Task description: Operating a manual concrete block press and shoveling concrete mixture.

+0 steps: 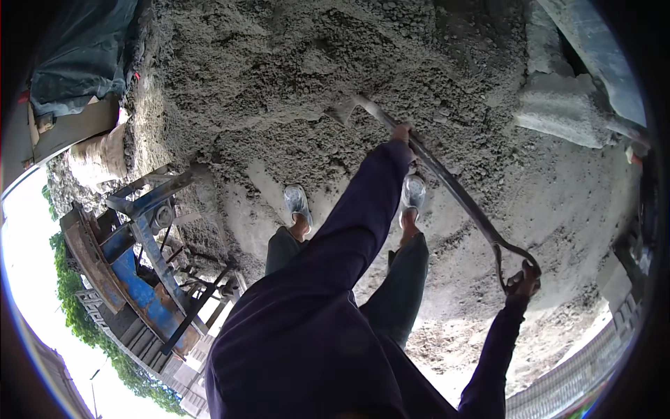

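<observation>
A long-shafted shovel [460, 192] slants across in front of me, from its loop handle at the lower right to its blade at the upper middle. My left hand [401, 133] is closed round the lower shaft, close to the blade. At the far end, my right hand [525, 279] grips the loop handle. The blade is partly sunk in a heap of grey, crumbly material [279, 91], so its tip is hidden. Both my feet stand just short of the heap, on a grey, dusty surface.
To the left stands a blue, rusty metal machine [139, 279] with bars jutting toward my legs. A dark tarp [84, 63] hangs over something at the upper left. At the upper right lies a broad, grey-crusted, shovel-like blade [562, 112] with a shaft.
</observation>
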A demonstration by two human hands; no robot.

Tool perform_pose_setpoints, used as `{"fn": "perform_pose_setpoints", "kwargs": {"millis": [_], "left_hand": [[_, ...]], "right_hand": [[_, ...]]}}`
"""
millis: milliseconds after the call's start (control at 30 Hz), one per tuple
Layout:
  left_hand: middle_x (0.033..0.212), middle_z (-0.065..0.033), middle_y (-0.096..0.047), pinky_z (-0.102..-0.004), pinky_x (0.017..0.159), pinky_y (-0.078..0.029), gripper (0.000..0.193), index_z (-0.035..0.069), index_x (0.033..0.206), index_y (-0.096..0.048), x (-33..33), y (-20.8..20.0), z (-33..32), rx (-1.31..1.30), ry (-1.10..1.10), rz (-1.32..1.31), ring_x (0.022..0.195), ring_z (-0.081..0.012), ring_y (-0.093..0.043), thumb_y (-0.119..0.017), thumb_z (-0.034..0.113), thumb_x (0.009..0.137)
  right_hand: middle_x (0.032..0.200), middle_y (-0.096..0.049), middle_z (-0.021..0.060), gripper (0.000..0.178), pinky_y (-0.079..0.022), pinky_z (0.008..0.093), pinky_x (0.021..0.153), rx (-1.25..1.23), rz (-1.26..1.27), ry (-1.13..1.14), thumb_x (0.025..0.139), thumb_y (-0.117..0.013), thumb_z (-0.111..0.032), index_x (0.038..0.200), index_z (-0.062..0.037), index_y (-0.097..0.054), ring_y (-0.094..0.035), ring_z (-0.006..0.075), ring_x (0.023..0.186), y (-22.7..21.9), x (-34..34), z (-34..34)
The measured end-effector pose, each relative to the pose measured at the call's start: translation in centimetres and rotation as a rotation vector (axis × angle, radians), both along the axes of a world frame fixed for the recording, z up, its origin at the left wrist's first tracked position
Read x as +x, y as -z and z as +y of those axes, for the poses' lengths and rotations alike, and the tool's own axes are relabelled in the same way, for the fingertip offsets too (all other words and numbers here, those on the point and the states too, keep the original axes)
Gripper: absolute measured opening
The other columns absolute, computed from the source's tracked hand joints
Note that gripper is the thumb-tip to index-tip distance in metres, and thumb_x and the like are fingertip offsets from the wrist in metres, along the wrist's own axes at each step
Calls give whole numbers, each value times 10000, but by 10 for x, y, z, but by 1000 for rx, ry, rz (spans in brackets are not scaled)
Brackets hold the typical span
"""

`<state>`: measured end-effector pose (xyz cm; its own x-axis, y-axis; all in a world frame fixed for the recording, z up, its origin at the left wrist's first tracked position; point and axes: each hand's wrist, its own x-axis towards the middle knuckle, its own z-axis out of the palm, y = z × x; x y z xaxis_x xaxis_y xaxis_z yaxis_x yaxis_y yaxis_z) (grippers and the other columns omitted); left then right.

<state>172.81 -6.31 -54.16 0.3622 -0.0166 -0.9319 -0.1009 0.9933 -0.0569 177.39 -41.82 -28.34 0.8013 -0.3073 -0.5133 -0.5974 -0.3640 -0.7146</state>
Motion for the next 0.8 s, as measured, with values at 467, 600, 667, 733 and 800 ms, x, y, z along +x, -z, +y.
{"fn": "perform_pose_setpoints", "kwargs": {"millis": [467, 600, 667, 733, 800], "left_hand": [[604, -58, -515, -426, 466, -459, 194, 100, 779, -524, -205, -96, -19, 83, 98, 269, 482, -227, -531, -623, 247, 857], [624, -55, -528, -428, 491, -468, 187, 83, 807, -534, -273, -182, 3, 57, 12, 255, 496, -225, -541, -617, 245, 852], [633, -64, -532, -422, 502, -477, 195, 65, 803, -536, -310, -229, 33, 90, -62, 254, 503, -228, -544, -619, 238, 845], [641, -76, -537, -426, 500, -477, 201, 53, 802, -540, -352, -272, 74, 159, -140, 281, 503, -231, -544, -620, 233, 843], [674, -108, -556, -431, 500, -486, 217, 15, 804, -555, -395, -336, 118, 226, -223, 346, 524, -242, -568, -638, 214, 834]], "right_hand": [[443, -427, -10, 218, -328, 272, 304, 1, 163, 223, 857, -627, -156, 701, -140, -477, -391, 119, 312, -149, -256, -43], [436, -445, 13, 275, -377, 312, 280, 89, 139, 125, 867, -639, -222, 674, -150, -457, -412, 169, 291, -217, -300, -42], [447, -480, 28, 306, -394, 354, 289, 200, 211, -10, 885, -639, -259, 649, -137, -486, -447, 204, 302, -225, -305, -67], [461, -512, 37, 343, -406, 397, 306, 296, 253, -155, 905, -623, -282, 621, -130, -504, -473, 230, 314, -220, -303, -66], [457, -509, 28, 336, -409, 420, 319, 468, 374, -131, 919, -601, -301, 623, -180, -498, -477, 240, 320, -204, -301, -56]]}}
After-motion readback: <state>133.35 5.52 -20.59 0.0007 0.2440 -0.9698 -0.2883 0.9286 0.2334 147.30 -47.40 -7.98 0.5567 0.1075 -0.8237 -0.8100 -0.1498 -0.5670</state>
